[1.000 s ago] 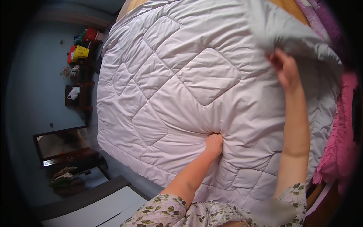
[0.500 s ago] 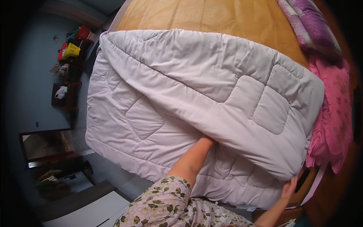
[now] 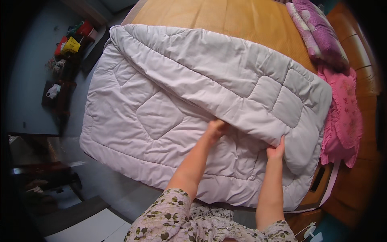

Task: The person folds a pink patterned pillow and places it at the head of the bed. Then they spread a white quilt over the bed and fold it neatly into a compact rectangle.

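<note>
A pale lilac-white quilt [image 3: 161,117] with stitched squares is spread over the bed, its upper layer folded back in a long diagonal edge. At the middle of that edge my left hand [image 3: 217,127] is closed on the fabric, its fingertips hidden beneath the fold. Farther right, my right hand [image 3: 276,151] pinches the same edge, thumb on top and fingers tucked underneath. Between and below my hands, the lower layer of the quilt lies wrinkled.
A tan mat [image 3: 225,16] covers the bed's far part. On the right lie a folded purple-and-white blanket [image 3: 320,34] and a pink frilled pillow [image 3: 340,117] beside the brown headboard [image 3: 363,80]. Bags, including a yellow one [image 3: 71,45], rest on furniture at the left. A white-topped cabinet [image 3: 96,226] stands lower left.
My right hand has moved from the quilt's right corner up and left to the fold's edge. My left hand has come partly out from under the fold. The view has shifted slightly.
</note>
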A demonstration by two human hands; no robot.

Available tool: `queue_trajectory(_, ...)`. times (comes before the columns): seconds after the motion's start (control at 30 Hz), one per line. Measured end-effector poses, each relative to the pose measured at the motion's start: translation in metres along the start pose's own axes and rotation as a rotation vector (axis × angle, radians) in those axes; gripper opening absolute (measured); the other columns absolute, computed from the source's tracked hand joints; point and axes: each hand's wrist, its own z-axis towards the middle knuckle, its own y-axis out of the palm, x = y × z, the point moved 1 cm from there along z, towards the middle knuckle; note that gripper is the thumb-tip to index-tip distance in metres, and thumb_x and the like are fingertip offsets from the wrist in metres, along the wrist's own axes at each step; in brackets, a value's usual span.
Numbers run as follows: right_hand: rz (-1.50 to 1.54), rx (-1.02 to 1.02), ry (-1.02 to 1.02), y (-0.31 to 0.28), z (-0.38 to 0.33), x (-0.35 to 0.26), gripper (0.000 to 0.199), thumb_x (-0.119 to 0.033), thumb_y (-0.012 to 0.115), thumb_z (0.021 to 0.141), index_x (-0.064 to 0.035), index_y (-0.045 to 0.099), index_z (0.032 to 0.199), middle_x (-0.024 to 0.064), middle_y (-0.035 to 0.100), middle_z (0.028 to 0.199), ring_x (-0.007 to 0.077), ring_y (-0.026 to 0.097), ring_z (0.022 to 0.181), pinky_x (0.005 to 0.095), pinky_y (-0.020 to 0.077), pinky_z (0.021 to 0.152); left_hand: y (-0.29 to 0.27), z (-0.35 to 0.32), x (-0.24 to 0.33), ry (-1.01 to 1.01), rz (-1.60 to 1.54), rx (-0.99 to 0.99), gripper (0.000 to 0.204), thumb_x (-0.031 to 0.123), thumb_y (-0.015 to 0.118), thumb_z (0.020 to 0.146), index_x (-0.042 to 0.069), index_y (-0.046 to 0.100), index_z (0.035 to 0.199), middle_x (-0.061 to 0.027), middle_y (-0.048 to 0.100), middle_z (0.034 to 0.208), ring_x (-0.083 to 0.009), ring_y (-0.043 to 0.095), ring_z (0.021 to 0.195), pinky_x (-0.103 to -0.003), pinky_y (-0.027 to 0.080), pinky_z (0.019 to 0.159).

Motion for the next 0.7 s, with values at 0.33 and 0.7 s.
queue_trajectory(0.33, -0.321, -0.016, -0.203, -0.088, -0.171, -0.065, 0.044, -0.022, 0.049, 0.088, 0.0016, 0.042, 0.124, 0.0122, 0.049, 0.122, 0.0237, 0.049, 0.11, 0.0363, 0.04, 0.093, -0.067, -0.031, 0.302, 0.628, -0.276, 0.271, 0.059, 0.041, 0.057, 0.08, -0.001, 0.045, 0.119, -0.0152, 0.053, 0.115, -0.0327, 0.05, 0.105, -0.043, 0.04, 0.092)
queue_trajectory(0.7, -0.106, 0.128, -0.335, -0.026, -0.083, -0.114, 0.044, -0.034, 0.053, 0.085, -0.0039, 0.05, 0.117, 0.0067, 0.054, 0.116, 0.0223, 0.05, 0.107, 0.0354, 0.0386, 0.093, -0.204, -0.263, 0.082, 0.298, -0.339, 0.714, 0.043, 0.017, 0.044, 0.081, -0.002, 0.045, 0.12, -0.0175, 0.051, 0.118, -0.0308, 0.049, 0.109, -0.044, 0.038, 0.096)
